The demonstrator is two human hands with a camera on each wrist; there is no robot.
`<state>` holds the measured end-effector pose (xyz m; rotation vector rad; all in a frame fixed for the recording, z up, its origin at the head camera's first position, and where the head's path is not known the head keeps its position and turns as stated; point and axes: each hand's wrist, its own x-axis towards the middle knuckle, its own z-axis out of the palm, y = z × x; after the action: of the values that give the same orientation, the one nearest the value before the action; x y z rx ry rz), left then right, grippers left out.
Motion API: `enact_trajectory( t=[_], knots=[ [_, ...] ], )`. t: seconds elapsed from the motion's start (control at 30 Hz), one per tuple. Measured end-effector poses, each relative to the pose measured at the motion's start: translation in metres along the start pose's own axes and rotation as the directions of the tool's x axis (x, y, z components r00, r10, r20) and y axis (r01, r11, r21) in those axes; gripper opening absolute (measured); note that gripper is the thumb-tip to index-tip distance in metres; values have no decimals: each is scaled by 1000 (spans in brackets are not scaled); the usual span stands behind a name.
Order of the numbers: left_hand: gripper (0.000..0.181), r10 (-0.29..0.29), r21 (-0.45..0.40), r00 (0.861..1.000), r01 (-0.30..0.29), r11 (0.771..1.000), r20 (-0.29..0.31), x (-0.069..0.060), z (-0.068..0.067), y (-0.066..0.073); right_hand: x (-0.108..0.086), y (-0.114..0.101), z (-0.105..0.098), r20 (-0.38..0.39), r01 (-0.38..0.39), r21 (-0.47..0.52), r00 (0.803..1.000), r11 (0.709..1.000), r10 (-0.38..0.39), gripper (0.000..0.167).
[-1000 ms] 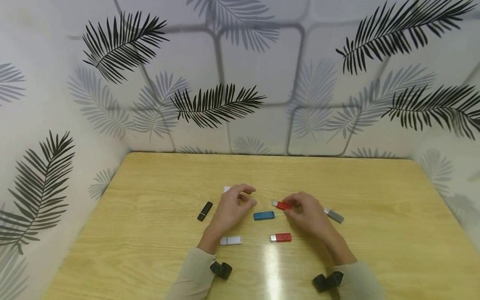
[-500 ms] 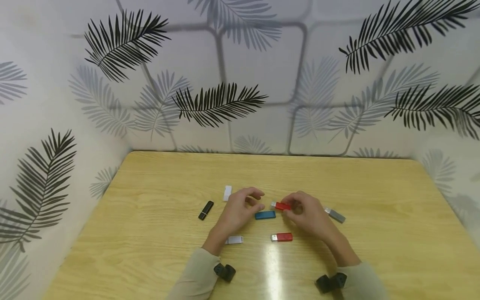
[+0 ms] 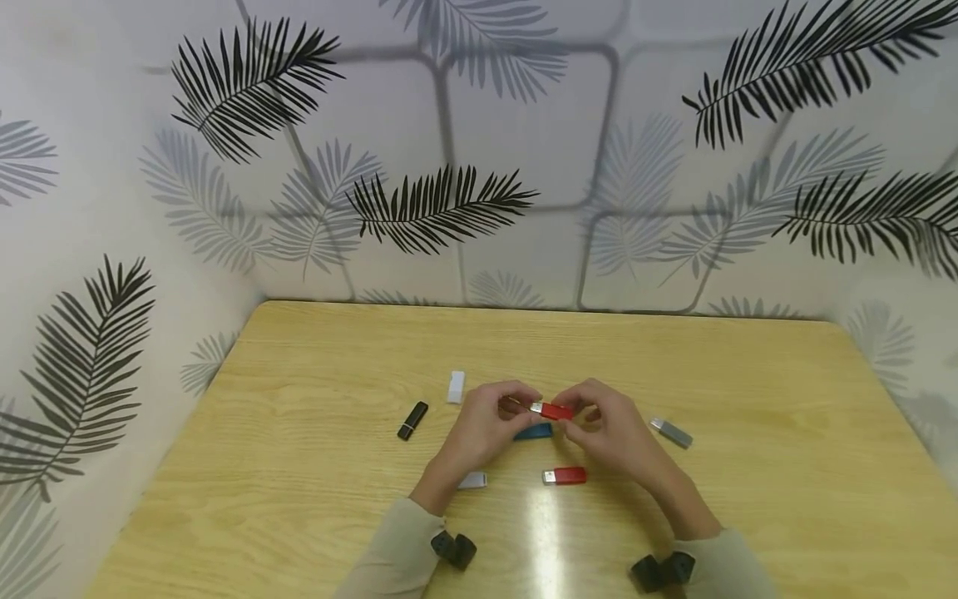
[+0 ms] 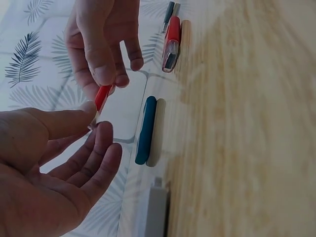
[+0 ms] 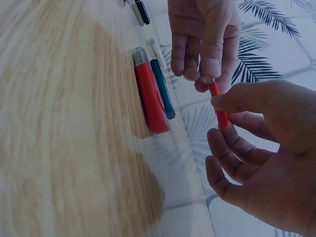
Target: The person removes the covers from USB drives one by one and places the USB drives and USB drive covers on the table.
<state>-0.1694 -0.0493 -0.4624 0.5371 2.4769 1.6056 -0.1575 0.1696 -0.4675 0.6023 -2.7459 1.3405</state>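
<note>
A red USB stick (image 3: 555, 412) is held above the table between both hands. Its red body is pinched between the thumb and fingers of my right hand (image 3: 609, 422). At its silver plug end, the thumb and index finger of my left hand (image 3: 485, 423) pinch it. Below the hands lies a blue USB stick (image 3: 533, 432), partly covered by the left hand in the head view. A second red USB stick, with a silver plug (image 3: 565, 476), lies nearer the front. In the left wrist view the blue stick (image 4: 146, 131) rests on the table beside the hands.
On the wooden table (image 3: 299, 499), a black USB stick (image 3: 412, 421) and a white one (image 3: 456, 388) lie to the left. Another whitish stick (image 3: 473, 480) is half hidden by the left wrist. A grey stick (image 3: 672, 433) lies right. A patterned wall (image 3: 516, 249) stands behind.
My left hand has moved right to the red USB stick and now pinches its plug end. The right hand has raised that stick slightly and brought it left.
</note>
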Motion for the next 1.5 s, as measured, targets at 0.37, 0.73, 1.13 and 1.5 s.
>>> enact_trajectory(
  t=[0.37,0.73,1.13,1.5],
  knots=[
    [13,58,-30,998,-59,998,-28,0,-6,3,4,-7,-5,-15,114,0,993,993,-114,23],
    [15,152,-129,987,-157,979,-45,-2,-13,10,5,-20,-16,-70,219,-17,973,975,-220,24],
    [14,176,-182,984,-177,967,-21,-5,-23,17,3,-29,-19,-112,295,-45,948,954,-299,27],
    [15,202,-243,979,-194,951,12,-6,-30,26,3,-37,-29,-121,371,-15,921,929,-370,31]
  ],
)
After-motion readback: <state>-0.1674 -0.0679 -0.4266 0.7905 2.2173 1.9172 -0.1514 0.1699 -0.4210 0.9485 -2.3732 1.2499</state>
